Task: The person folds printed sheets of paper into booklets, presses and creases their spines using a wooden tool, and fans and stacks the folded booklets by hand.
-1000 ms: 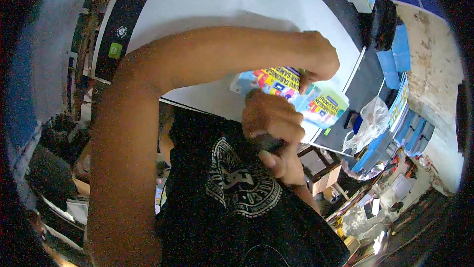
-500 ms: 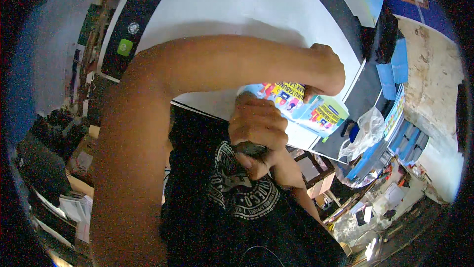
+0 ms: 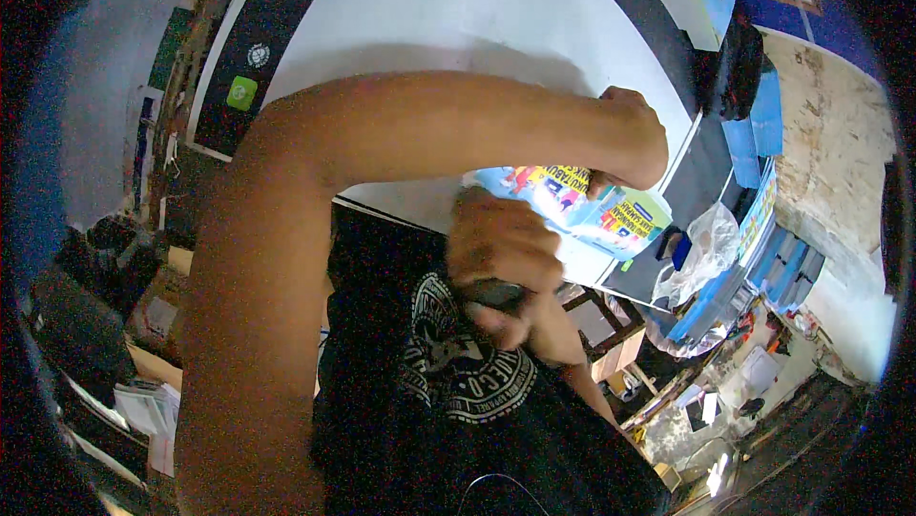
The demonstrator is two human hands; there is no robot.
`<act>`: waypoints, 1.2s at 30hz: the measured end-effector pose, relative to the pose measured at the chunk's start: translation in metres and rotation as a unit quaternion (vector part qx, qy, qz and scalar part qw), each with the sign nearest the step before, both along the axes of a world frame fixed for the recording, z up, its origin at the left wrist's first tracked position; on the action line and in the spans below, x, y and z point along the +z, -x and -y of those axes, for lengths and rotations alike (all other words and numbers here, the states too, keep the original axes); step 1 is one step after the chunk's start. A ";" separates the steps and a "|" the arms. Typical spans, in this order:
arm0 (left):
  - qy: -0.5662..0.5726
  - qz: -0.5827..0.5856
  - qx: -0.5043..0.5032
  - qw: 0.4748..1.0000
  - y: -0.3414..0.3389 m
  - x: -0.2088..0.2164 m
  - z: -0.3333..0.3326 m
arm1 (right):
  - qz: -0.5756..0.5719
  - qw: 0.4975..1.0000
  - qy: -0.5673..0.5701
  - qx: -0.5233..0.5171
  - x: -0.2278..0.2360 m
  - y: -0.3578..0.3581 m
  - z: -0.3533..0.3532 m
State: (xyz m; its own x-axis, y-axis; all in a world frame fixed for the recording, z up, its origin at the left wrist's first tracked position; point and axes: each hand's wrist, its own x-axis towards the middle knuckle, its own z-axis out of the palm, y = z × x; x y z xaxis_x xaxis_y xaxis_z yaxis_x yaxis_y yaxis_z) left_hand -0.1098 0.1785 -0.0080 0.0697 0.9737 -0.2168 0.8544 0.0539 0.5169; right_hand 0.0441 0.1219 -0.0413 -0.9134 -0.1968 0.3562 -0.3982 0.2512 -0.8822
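My left arm (image 3: 258,306) reaches up from the lower left and bends across the table to the right. At its end my left hand (image 3: 634,142) is closed, its fingertips against a colourful printed cover (image 3: 625,225) in light blue, yellow and red, with a fold across it. The forearm hides part of this cover. Nearer my body, my right hand (image 3: 506,244) is wrapped round a dark object (image 3: 501,294) with a rounded end. Most of that object is inside the fist, so its kind cannot be told. The right hand is slightly blurred and overlaps the cover's near left edge.
Under the cover is a white table (image 3: 429,0) with black borders (image 3: 286,24). At the right lie a clear plastic bag (image 3: 706,249), a small dark blue item (image 3: 679,251) and stacked blue books (image 3: 787,268). A printed box (image 3: 701,0) stands at the far right. Cardboard and papers (image 3: 148,411) are at the lower left.
My right hand has shifted slightly right and down with the dark object in it. My left hand stays in nearly the same place on the cover.
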 end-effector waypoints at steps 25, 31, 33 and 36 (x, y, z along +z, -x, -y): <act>0.018 -0.032 -0.012 0.999 0.011 0.006 0.012 | -0.284 0.756 -0.235 -0.541 0.098 -0.022 -0.169; 0.026 -0.049 0.000 0.998 0.011 0.003 0.017 | 0.058 0.818 -0.410 -0.399 0.017 -0.026 -0.142; -0.046 -0.029 0.048 0.997 0.003 -0.003 0.030 | 0.048 0.809 -0.430 -0.398 -0.008 -0.025 -0.152; -0.177 -0.106 0.150 0.967 -0.013 0.010 0.059 | 0.063 0.814 -0.417 -0.399 -0.015 -0.025 -0.152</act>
State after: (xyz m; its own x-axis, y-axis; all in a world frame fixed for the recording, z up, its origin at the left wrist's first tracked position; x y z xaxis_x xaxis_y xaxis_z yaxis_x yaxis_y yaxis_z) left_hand -0.0971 0.1200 0.0022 -0.2376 0.9589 0.1551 0.9165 0.1684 0.3628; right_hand 0.0695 0.2743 -0.0560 -0.8882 0.3513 0.2962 0.2653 0.9183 -0.2937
